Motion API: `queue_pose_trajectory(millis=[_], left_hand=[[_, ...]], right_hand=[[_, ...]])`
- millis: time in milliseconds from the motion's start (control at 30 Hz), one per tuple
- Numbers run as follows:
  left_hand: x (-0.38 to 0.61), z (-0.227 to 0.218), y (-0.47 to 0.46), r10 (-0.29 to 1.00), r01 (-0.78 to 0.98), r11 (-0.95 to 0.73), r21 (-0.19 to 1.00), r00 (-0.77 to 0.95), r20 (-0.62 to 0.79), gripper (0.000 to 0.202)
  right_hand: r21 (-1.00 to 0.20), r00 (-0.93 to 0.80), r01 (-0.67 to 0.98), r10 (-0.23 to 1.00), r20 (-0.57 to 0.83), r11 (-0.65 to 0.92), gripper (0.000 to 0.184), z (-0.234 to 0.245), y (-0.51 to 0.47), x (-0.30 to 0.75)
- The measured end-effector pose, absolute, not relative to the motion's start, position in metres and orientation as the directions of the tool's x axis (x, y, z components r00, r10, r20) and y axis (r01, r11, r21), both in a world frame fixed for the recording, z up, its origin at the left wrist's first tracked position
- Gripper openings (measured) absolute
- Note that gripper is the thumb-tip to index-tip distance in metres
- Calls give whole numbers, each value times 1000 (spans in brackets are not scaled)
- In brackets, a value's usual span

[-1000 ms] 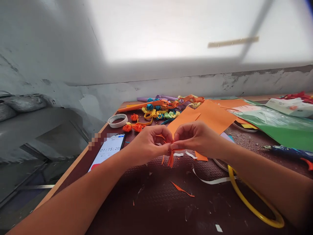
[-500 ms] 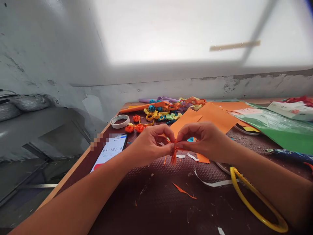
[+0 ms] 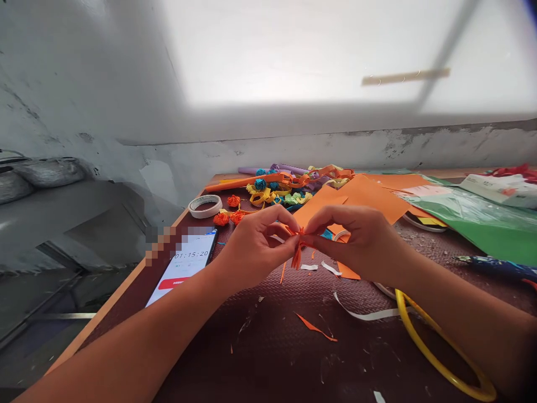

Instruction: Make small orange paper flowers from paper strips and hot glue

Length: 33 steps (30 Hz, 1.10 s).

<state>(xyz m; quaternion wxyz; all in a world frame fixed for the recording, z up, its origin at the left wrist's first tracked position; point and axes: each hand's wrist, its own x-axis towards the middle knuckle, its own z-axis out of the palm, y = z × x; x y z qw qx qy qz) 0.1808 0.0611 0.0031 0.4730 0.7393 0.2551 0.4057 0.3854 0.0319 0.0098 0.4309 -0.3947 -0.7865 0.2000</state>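
Observation:
Both hands meet above the middle of the dark table (image 3: pixel 272 347). My left hand (image 3: pixel 254 246) and my right hand (image 3: pixel 358 240) each pinch the same small fringed orange paper strip (image 3: pixel 297 252) between thumb and fingers. Its cut fringe hangs down between the two hands. Orange paper sheets (image 3: pixel 364 196) lie just behind the hands.
A phone (image 3: pixel 184 263) with a running timer lies at the left edge, a tape roll (image 3: pixel 205 205) behind it. Small paper flowers and curled strips (image 3: pixel 277 187) are heaped at the back. A yellow ring (image 3: pixel 436 347) and green sheet in plastic (image 3: pixel 482 215) lie right. Paper scraps litter the surface.
Both hands have risen slightly with the strip and the fingers have shifted on it. The view has tilted a little; the rest stays put.

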Motion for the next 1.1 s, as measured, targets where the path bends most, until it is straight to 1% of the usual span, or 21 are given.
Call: queue_pose_trajectory(millis=[133, 267, 333, 400, 500, 633, 733, 833, 900, 967, 1100], left_hand=[[183, 1, 60, 778, 29, -467, 884, 489, 395, 7], [184, -2, 60, 751, 97, -585, 805, 439, 493, 9], [185, -2, 60, 735, 110, -615, 781, 439, 517, 10], [185, -3, 60, 731, 104, -614, 782, 448, 515, 10], [185, -1, 60, 755, 39, -538, 842, 466, 461, 7], [183, 6, 63, 812, -101, -274, 956, 508, 286, 8], [180, 9, 65, 812, -158, -127, 979, 550, 194, 12], [178, 10, 67, 787, -178, -1, 984, 607, 110, 22], [177, 11, 68, 780, -160, 31, 987, 621, 76, 26], [177, 12, 67, 779, -145, 12, 989, 622, 82, 22], [177, 15, 67, 771, -122, -35, 992, 629, 105, 17]], right_hand=[[-561, -291, 544, 768, 570, 623, 3, 9, 29, 382], [-471, -272, 650, 761, 588, 596, 7, 9, 25, 378], [-430, -297, 666, 745, 597, 609, 9, 9, 24, 377], [-393, -347, 648, 711, 612, 653, 10, 11, 23, 377], [-297, -429, 609, 620, 656, 736, 10, 13, 26, 380], [-90, -591, 549, 462, 662, 831, 10, 16, 31, 390], [19, -672, 504, 378, 636, 863, 9, 19, 32, 398], [122, -725, 478, 311, 615, 870, 12, 22, 30, 402], [209, -743, 467, 252, 620, 859, 13, 24, 29, 403], [283, -745, 468, 201, 636, 838, 15, 26, 27, 403], [354, -743, 510, 194, 640, 784, 21, 30, 26, 401]])
